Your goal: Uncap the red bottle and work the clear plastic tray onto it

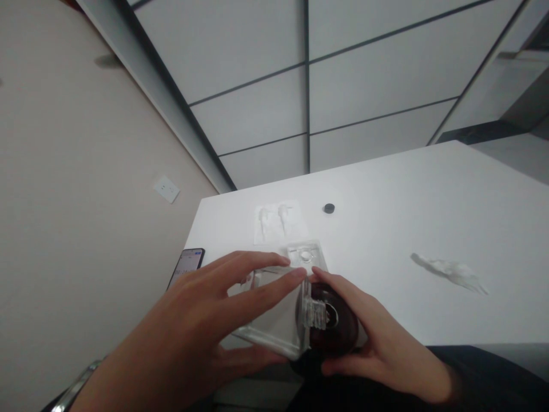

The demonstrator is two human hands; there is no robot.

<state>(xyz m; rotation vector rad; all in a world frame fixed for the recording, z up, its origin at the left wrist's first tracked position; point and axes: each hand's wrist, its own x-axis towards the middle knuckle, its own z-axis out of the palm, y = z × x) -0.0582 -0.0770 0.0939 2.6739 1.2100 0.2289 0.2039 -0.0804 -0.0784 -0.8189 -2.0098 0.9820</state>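
Observation:
My left hand (240, 297) is wrapped round a clear square bottle (278, 320), which lies tilted on its side with its threaded neck pointing right. In my right hand (364, 326) is a dark brown rounded bottle (343, 332), gripped between thumb and fingers. The clear neck overlaps the brown bottle's round dark end; whether the two touch I cannot tell. Just beyond my fingertips, a second clear square container (317, 252) with a round opening rests on the table.
On the white table (377, 229) are two white pump heads (283, 214) on a pale sheet, a small dark cap (329, 208) and a crumpled clear plastic wrapper (450, 272). A phone (187, 262) lies at the left edge, near the wall with its socket (166, 189).

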